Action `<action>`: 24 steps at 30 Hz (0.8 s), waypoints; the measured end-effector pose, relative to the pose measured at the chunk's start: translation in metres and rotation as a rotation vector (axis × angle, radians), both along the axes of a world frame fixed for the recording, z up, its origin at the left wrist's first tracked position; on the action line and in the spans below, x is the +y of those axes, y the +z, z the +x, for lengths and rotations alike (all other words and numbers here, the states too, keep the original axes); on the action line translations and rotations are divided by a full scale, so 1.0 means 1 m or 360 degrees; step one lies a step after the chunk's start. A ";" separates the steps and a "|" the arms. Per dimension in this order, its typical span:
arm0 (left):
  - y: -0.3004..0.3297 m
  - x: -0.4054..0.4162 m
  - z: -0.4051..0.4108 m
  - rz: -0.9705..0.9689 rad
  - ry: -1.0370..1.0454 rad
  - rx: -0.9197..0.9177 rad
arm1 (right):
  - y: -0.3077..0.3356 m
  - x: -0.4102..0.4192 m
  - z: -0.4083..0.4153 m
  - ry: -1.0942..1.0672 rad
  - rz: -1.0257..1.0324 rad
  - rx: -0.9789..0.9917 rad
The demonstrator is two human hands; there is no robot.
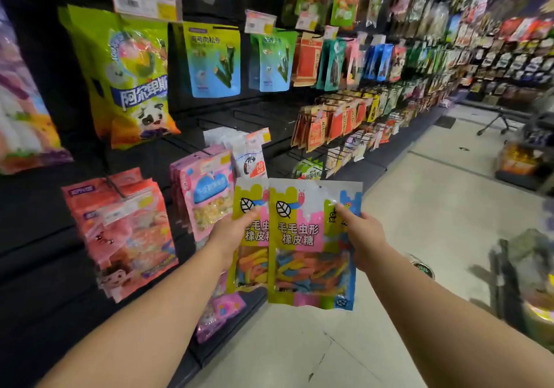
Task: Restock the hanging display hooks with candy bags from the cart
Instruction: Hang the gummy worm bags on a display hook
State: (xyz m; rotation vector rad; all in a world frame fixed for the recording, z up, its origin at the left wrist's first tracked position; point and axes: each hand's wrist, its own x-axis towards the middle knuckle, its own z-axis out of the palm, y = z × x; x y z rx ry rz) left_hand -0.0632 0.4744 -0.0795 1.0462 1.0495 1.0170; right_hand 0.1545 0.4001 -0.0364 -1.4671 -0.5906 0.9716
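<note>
each hand grips its own gummy worm bag: left hand (232, 231) the rear bag (250, 237), right hand (364, 237) the front bag (308, 246), raised beside the rack. line one bag's small punched hole with a bare hook. glossy, flat, crinkly plastic pouches with clear windows.

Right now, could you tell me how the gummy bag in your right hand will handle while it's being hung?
The front gummy bag is probably floppy: thin film, pinched at one edge by the right hand. Its loose gummies likely weigh the bottom. Glossy film may slip.
</note>
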 end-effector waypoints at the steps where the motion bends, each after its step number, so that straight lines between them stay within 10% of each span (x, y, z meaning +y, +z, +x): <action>1: -0.003 0.014 0.008 -0.0025 0.0006 0.0000 | -0.001 0.011 0.007 -0.0010 -0.0008 0.0013; 24: -0.003 0.169 0.208 -0.0103 0.0534 -0.0029 | -0.005 0.251 0.237 0.0558 -0.0050 0.0002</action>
